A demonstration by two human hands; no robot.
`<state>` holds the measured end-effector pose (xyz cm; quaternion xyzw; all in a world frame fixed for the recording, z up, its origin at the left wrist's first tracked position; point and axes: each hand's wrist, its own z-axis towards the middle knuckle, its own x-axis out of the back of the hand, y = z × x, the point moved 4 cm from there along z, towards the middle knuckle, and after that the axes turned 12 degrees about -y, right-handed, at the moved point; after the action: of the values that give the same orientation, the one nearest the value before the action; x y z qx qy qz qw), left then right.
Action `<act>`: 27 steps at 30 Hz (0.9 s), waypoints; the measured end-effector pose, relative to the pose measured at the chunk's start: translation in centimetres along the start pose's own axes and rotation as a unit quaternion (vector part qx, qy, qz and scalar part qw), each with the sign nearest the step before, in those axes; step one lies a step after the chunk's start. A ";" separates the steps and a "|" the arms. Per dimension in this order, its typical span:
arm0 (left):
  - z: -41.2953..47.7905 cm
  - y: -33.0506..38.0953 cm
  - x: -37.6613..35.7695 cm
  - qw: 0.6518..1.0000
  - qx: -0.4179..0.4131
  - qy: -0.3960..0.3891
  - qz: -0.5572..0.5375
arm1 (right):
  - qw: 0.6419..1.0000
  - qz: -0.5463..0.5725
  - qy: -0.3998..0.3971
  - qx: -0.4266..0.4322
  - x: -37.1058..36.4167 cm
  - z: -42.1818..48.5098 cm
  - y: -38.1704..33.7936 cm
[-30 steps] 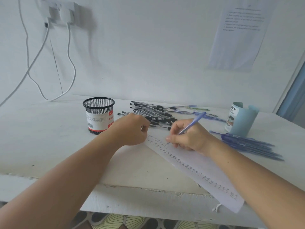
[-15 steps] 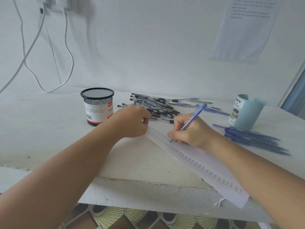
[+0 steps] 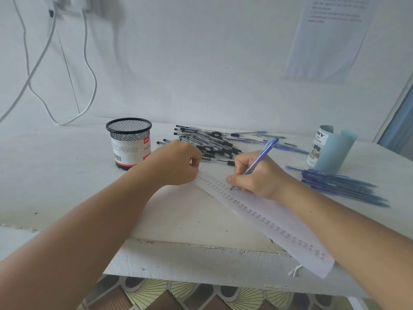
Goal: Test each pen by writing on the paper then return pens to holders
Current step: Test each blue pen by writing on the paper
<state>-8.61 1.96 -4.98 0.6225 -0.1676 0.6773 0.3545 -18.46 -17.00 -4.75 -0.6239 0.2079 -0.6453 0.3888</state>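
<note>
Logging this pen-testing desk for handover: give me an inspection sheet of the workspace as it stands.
Surface: white table, front edge chipped.
Job's things: blue pen tip on paper strip; black pens piled; blue pens in a row; mesh holder, blue holder, no pens sticking out.
Clutter: loose thread at table edge.
Grippers: right hand grips blue pen; left hand rests curled on paper strip's far end.
Cables: white cables hang on wall.
Surroundings: printed sheet on wall; patterned floor.
</note>
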 end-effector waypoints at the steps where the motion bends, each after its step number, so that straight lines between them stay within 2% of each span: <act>1: 0.0 0.0 0.0 1.000 0.000 0.000 0.000 | 1.000 -0.002 -0.001 0.001 0.0 0.0 0.0; 15: 0.1 -0.1 0.0 1.000 -0.003 -0.001 0.001 | 1.000 0.005 0.007 -0.016 0.1 0.2 0.4; 16: 0.1 0.0 0.0 1.000 -0.004 -0.001 0.002 | 0.999 0.031 0.009 -0.019 0.1 0.2 0.4; 18: 0.0 0.0 0.0 1.000 -0.002 -0.001 0.004 | 0.987 0.156 0.016 -0.015 0.5 -0.1 0.4; 21: 0.0 0.1 0.1 1.000 -0.002 -0.002 0.008 | 0.941 0.330 0.078 0.011 2.2 -0.3 -0.1; 23: -0.1 0.3 0.3 1.000 -0.002 -0.007 0.010 | 0.919 0.363 0.153 0.006 3.3 -0.8 -0.3; 25: -0.2 0.3 0.2 1.000 0.001 -0.011 0.013 | 0.916 0.340 0.211 -0.032 4.2 -1.3 -0.4; 27: -0.2 0.4 0.1 1.000 -0.003 -0.006 0.015 | 0.916 0.332 0.210 -0.079 4.9 -1.7 -0.3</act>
<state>-9.04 1.86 -4.79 0.6231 -0.1811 0.6779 0.3455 -19.80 -20.91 -1.67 -0.3982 0.5299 -0.5769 0.4774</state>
